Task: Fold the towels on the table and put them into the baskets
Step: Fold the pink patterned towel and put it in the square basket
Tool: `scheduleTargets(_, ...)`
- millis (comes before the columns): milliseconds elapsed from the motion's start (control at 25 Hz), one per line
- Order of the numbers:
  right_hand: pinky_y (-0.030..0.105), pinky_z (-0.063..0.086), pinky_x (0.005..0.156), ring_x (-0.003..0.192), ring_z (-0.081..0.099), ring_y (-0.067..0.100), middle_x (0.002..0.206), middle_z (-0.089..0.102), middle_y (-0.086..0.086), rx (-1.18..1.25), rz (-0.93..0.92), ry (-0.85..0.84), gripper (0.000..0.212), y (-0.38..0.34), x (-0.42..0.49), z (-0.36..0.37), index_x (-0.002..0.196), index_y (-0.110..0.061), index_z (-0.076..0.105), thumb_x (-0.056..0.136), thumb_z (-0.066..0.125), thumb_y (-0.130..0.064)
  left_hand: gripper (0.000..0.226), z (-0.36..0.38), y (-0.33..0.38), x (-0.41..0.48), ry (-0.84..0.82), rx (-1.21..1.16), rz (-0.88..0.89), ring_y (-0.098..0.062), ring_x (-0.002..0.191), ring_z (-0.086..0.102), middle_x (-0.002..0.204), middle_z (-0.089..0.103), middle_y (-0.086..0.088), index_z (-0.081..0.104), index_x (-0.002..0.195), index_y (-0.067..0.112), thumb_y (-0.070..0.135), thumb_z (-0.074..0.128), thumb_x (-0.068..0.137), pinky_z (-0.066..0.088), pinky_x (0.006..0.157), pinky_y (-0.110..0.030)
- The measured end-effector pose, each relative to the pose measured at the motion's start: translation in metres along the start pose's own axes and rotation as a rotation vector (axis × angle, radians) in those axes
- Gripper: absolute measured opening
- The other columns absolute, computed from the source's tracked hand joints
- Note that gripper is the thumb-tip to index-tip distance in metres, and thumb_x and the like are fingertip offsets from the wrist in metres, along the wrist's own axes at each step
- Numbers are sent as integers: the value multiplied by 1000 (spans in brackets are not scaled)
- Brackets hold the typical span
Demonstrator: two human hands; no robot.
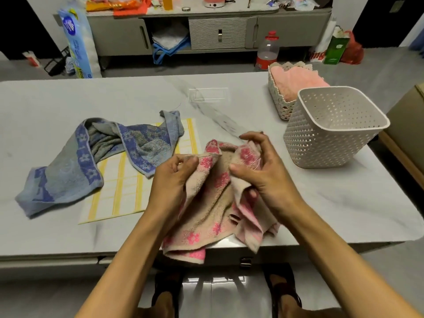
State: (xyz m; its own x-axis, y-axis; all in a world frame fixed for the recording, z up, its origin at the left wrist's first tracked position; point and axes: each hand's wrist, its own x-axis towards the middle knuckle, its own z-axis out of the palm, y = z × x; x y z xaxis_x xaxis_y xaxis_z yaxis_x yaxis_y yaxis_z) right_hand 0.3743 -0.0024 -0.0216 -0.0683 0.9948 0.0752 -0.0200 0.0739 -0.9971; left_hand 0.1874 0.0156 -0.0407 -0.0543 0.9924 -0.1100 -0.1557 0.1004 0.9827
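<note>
A beige towel with pink flowers (207, 212) hangs crumpled over the table's front edge. My left hand (171, 177) pinches its upper left edge, and my right hand (263, 166) grips its upper right part. To the left a blue and grey flowered towel (75, 171) lies bunched on the table, partly on top of a white towel with yellow stripes (125, 191) spread flat. At the right stands an empty white perforated basket (332, 127). Behind it a smaller lacy basket (278, 97) holds a folded pink towel (296, 81).
The grey marble table (344, 198) has a clear plastic box (207, 95) near its far middle. Beyond it are a low grey cabinet (213, 31), a red-capped bottle (267, 50), a tissue pack (75, 42) and bags on the floor. My feet (167, 292) show under the table.
</note>
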Motion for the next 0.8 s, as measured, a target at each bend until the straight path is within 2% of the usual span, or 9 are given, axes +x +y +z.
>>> scheduleTargets(80,7,45,62,72,61,-10,119,64,-8,-105,-34,-28,40,15,0,15,109,-28,53,83,75,-8,9,-1,-2,1,-38,-29,-13,-26,82,69,88,73,-19,65,92,2,7,59,94,54,82,-40)
scheduleTargets(200,28,52,75,83,62,0,102,65,-14,-252,-84,-26,26,21,-1,20,101,-28,55,86,73,-16,7,-7,-1,2,-83,16,-4,-20,75,70,82,74,-14,68,91,5,8,61,92,54,71,-30)
scheduleTargets(280,37,52,76,79,62,8,87,66,-10,-266,-59,-35,10,18,0,23,92,-20,62,88,71,-17,6,-10,-4,2,-116,32,5,-26,79,68,86,73,-21,69,91,7,11,65,91,54,78,-40)
scheduleTargets(400,33,53,74,75,66,10,77,70,-3,-222,-14,-21,5,14,0,22,81,-15,71,84,75,-16,11,-8,-9,0,-155,61,43,-34,86,67,91,72,-28,71,94,6,14,69,87,51,88,-55)
scheduleTargets(440,29,53,75,76,67,8,78,72,-4,-198,13,-61,4,12,-1,21,85,-15,73,83,76,-13,12,-7,-10,-1,-150,61,50,-33,85,67,90,72,-27,72,94,6,15,70,86,51,87,-55)
scheduleTargets(520,20,53,83,93,69,4,94,74,-6,-103,109,-242,30,9,-1,18,107,-12,71,80,74,1,10,-9,-9,-1,-120,55,72,-30,82,67,89,73,-23,73,92,6,14,70,86,51,84,-51)
scheduleTargets(600,24,55,88,102,70,11,107,74,-1,-21,174,-369,43,8,-1,15,121,-8,63,84,64,13,7,-11,-7,0,-83,47,105,-27,82,68,88,74,-19,74,91,5,8,68,87,52,83,-46)
scheduleTargets(680,26,58,79,89,72,10,98,75,-2,-162,62,-291,29,9,-1,14,112,-11,69,90,60,6,7,-10,-5,-1,-65,86,154,-20,81,68,87,75,-13,75,89,6,5,69,87,52,81,-39)
scheduleTargets(800,17,46,76,83,60,4,89,65,-10,-677,-292,-69,8,13,-2,13,91,-23,75,89,67,-25,7,-7,-4,-5,-113,215,220,-12,80,68,84,77,-5,77,87,9,8,70,86,52,79,-32)
